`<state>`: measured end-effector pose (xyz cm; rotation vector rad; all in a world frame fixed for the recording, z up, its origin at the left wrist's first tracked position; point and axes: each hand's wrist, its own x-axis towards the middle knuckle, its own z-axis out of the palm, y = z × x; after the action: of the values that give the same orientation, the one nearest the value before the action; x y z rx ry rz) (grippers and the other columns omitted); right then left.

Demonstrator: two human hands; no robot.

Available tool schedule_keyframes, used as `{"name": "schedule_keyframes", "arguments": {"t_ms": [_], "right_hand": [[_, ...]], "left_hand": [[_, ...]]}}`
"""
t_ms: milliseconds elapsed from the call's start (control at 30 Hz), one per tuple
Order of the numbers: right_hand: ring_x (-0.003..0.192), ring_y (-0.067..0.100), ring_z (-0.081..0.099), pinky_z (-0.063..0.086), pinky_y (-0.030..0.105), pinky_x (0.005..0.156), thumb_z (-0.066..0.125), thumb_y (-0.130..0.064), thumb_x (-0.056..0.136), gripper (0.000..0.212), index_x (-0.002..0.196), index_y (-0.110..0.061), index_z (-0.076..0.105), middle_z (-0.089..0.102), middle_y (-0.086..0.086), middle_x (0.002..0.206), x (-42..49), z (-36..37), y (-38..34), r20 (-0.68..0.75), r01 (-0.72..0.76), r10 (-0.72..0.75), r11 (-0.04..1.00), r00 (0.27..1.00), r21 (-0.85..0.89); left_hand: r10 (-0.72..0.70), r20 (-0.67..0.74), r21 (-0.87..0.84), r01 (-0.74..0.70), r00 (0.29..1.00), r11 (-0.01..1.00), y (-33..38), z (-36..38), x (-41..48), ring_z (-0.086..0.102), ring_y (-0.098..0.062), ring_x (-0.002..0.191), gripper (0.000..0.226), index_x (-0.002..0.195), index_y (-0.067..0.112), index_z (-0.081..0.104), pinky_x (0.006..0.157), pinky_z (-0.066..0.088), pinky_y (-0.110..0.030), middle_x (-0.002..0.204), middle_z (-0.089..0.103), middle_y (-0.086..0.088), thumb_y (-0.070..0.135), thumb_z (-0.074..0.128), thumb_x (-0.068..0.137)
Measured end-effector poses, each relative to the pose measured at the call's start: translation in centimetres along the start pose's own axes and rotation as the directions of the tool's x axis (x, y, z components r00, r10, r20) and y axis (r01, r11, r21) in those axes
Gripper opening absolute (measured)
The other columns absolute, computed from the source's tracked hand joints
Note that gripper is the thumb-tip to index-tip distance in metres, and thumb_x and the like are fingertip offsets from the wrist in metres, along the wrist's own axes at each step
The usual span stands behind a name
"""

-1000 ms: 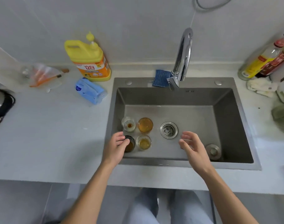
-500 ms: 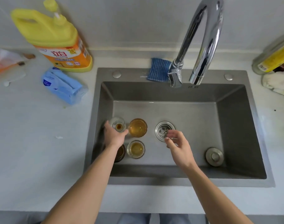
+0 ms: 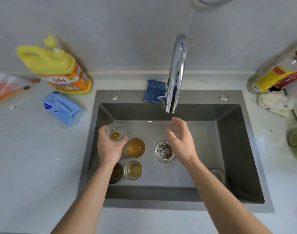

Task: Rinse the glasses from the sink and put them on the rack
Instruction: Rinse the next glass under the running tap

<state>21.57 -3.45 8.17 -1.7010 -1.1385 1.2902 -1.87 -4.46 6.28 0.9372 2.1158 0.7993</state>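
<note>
Small glass (image 3: 116, 134), amber dregs: sink's (image 3: 229, 149) back-left corner, left hand (image 3: 109, 147) fingers curled round its wall, likely bound for the faucet (image 3: 175, 73). Right hand (image 3: 181, 141): fingers spread, empty, under the spout. Three glasses (image 3: 135, 148) stand near the sink's left wall.

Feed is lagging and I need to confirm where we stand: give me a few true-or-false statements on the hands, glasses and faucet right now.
1. The left hand grips a small clear glass holding a little amber liquid. True.
2. Water runs from the faucet. False: no stream shows below the spout.
3. The right hand holds a glass. False: it is open and empty.
4. Three other glasses stand in the sink. True: an amber glass, a clear glass with yellowish liquid and a dark glass.
5. The blue cloth lies in the basin. False: it lies on the sink's rim by the faucet.
</note>
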Motion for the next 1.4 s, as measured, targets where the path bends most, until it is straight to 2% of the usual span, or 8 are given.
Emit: {"name": "schedule_keyframes", "arguments": {"t_ms": [100, 300, 467, 767, 1033, 1167, 1267, 1400], "right_hand": [[0.122, -0.007, 0.055, 0.049, 0.017, 0.094, 0.06, -0.016, 0.097, 0.06, 0.152, -0.031, 0.041, 0.051, -0.012, 0.146, 1.9, -0.8, -4.0, 0.031, 0.116, -0.115, 0.993, 0.993, -0.02], [0.127, 0.019, 0.059, 0.046, 0.031, 0.104, 0.057, -0.01, 0.098, 0.053, 0.147, -0.03, 0.051, 0.057, -0.013, 0.141, 2.7, -1.5, -8.4, 0.175, 0.167, -0.148, 0.981, 0.973, -0.101], [0.126, 0.012, 0.055, 0.044, 0.038, 0.111, 0.058, -0.009, 0.096, 0.047, 0.14, -0.028, 0.056, 0.059, -0.01, 0.138, 3.3, -2.4, -7.9, 0.241, 0.174, -0.114, 0.954, 0.964, -0.245], [0.13, 0.015, 0.057, 0.044, 0.039, 0.113, 0.04, -0.047, 0.108, 0.045, 0.146, -0.025, 0.05, 0.061, -0.003, 0.14, -0.6, -1.2, -4.0, 0.214, 0.056, -0.035, 0.994, 0.976, -0.089], [0.151, -0.014, -0.002, 0.004, 0.012, 0.121, 0.035, -0.045, 0.11, 0.069, 0.165, -0.028, -0.003, -0.002, -0.022, 0.168, -4.3, -0.5, -0.9, 0.231, 0.164, -0.129, 0.976, 0.964, -0.141], [0.139, -0.013, 0.04, 0.033, 0.023, 0.119, 0.042, -0.06, 0.104, 0.062, 0.161, -0.045, 0.023, 0.035, -0.026, 0.16, -2.3, -0.8, -2.1, 0.263, 0.033, -0.046, 0.998, 0.964, 0.055], [0.111, 0.013, 0.071, 0.056, 0.037, 0.1, 0.021, -0.083, 0.094, 0.077, 0.143, -0.036, 0.057, 0.074, 0.0, 0.125, -1.9, -0.5, -3.1, 0.213, -0.174, 0.152, 0.981, 0.965, 0.085], [0.072, 0.019, 0.075, 0.061, 0.032, 0.061, 0.037, -0.055, 0.108, 0.055, 0.108, -0.011, 0.07, 0.076, 0.005, 0.079, -3.2, 0.1, -3.3, 0.259, -0.516, 0.446, 0.742, 0.857, 0.428]], "left_hand": [[0.018, 0.105, -0.09, -0.009, 0.994, 0.996, 2.9, -0.4, -1.4, 0.051, -0.011, 0.122, 0.084, 0.142, 0.024, 0.039, 0.102, 0.041, -0.028, 0.139, 0.058, 0.006, 0.021, 0.092, 0.078], [0.059, 0.33, -0.281, 0.039, 0.942, 0.959, 6.2, 0.8, -3.8, 0.06, 0.0, 0.115, 0.076, 0.129, 0.024, 0.042, 0.105, 0.041, -0.034, 0.122, 0.069, 0.013, 0.024, 0.094, 0.074], [0.045, 0.463, -0.496, 0.216, 0.885, 0.841, 7.8, 2.3, -5.8, 0.071, -0.031, 0.114, 0.083, 0.126, 0.029, 0.056, 0.109, 0.049, -0.059, 0.126, 0.073, -0.009, 0.041, 0.099, 0.055], [-0.064, 0.621, -0.461, 0.43, 0.781, 0.777, 8.1, 5.0, -7.7, 0.075, -0.026, 0.095, 0.052, 0.128, 0.02, 0.072, 0.064, 0.058, -0.032, 0.122, 0.076, -0.011, 0.058, 0.065, 0.093], [-0.105, 0.569, -0.432, 0.405, 0.815, 0.806, 9.0, 7.2, -8.7, 0.077, -0.016, 0.102, 0.053, 0.113, 0.025, 0.078, 0.082, 0.057, -0.033, 0.109, 0.08, 0.002, 0.069, 0.055, 0.096], [-0.134, 0.567, -0.467, 0.451, 0.813, 0.761, 9.5, 7.0, -8.4, 0.077, -0.022, 0.098, 0.046, 0.106, 0.028, 0.079, 0.067, 0.057, -0.032, 0.105, 0.08, -0.001, 0.068, 0.066, 0.089], [0.06, 0.526, -0.579, 0.306, 0.848, 0.756, 10.0, 6.6, -7.6, 0.075, -0.027, 0.095, 0.03, 0.097, 0.024, 0.078, 0.064, 0.056, -0.032, 0.103, 0.077, -0.008, 0.05, 0.082, 0.082], [0.137, 0.435, -0.647, 0.204, 0.89, 0.735, 10.6, 6.4, -7.1, 0.066, -0.032, 0.085, 0.014, 0.077, 0.031, 0.078, 0.079, 0.058, -0.047, 0.082, 0.07, -0.007, 0.025, 0.081, 0.089]]}}
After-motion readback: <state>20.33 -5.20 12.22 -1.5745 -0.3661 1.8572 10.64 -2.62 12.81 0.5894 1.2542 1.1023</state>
